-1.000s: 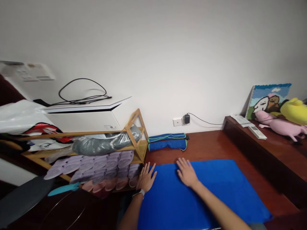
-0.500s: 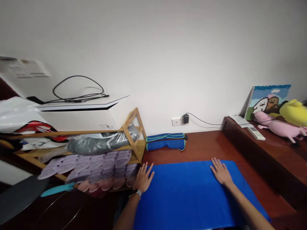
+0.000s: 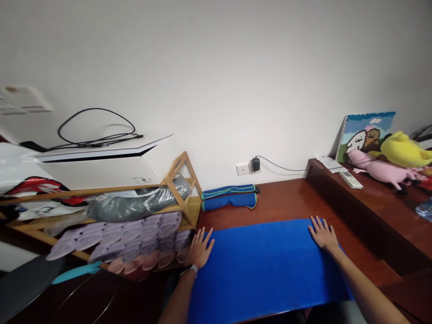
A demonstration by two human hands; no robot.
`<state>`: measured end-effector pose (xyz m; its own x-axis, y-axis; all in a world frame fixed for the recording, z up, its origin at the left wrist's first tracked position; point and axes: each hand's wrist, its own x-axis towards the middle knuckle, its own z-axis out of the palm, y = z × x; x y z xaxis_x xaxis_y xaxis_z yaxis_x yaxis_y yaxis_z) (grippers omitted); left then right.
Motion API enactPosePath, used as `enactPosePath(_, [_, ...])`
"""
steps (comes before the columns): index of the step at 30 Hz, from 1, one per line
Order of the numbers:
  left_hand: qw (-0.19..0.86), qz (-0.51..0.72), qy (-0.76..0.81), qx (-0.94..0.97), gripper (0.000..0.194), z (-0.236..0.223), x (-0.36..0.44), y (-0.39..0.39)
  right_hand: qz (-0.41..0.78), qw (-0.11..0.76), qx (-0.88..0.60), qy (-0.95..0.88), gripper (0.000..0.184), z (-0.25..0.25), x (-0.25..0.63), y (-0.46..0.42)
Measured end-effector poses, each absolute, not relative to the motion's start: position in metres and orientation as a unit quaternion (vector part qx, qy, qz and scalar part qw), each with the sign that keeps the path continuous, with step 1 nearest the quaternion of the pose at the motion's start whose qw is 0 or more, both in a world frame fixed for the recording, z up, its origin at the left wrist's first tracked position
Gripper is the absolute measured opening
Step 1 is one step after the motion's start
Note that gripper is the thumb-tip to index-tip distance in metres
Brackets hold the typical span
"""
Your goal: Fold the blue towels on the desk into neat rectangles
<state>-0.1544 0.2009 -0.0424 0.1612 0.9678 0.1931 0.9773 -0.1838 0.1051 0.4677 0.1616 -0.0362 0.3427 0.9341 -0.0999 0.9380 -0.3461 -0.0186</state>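
Note:
A smooth blue cloth (image 3: pixel 263 265) lies spread over the reddish-brown wooden table (image 3: pixel 283 198). At its far left corner rests my left hand (image 3: pixel 200 249), fingers spread, with a watch on the wrist. My right hand (image 3: pixel 324 234) lies flat on the cloth's far right corner, fingers apart. Neither hand grips anything. Behind the cloth, near the wall, are folded blue pieces of fabric with green edging (image 3: pixel 229 200).
Left of the table stands a wooden rack (image 3: pixel 184 198) with lilac and pink slippers (image 3: pixel 131 245), a plastic-wrapped grey bundle (image 3: pixel 141 207) and a white box (image 3: pixel 101 171). On a raised ledge at right are a remote control (image 3: pixel 351 180), a pink plush toy (image 3: pixel 378 168) and a yellow plush toy (image 3: pixel 403 148).
My right hand has slid right across the cloth to its far right corner. My left hand stays at the left corner. The view has turned slightly to the right.

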Motion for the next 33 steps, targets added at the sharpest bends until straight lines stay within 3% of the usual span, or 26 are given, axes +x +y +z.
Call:
enactPosePath(3, [0.015,-0.11,-0.643,-0.758,0.06,-0.043,-0.153,0.201,-0.026,0.015,0.826,0.562,0.07,-0.015,0.427,0.164])
enactPosePath(6, [0.011,-0.116,-0.644,-0.756,0.06,-0.045,-0.153,0.201,-0.001,-0.052,0.764,0.643,0.067,0.006,0.342,0.166])
enactPosePath(12, [0.005,-0.12,-0.646,-0.754,0.059,-0.045,-0.151,0.2,-0.143,-0.134,0.537,0.82,0.067,0.018,0.139,0.156])
enactPosePath(16, [0.008,-0.108,-0.648,-0.754,0.06,-0.042,-0.15,0.199,-0.192,-0.132,0.502,0.833,0.069,0.012,0.083,0.158])
enactPosePath(20, [0.005,-0.102,-0.649,-0.754,0.061,-0.041,-0.152,0.199,-0.181,-0.12,0.523,0.824,0.069,0.004,0.124,0.17])
enactPosePath(29, [0.028,-0.119,-0.635,-0.763,0.06,-0.045,-0.155,0.201,-0.054,-0.015,0.757,0.651,0.074,-0.039,0.432,0.168])
enactPosePath(33, [0.033,-0.12,-0.63,-0.767,0.059,-0.047,-0.157,0.203,-0.037,-0.017,0.788,0.614,0.076,-0.053,0.493,0.163])
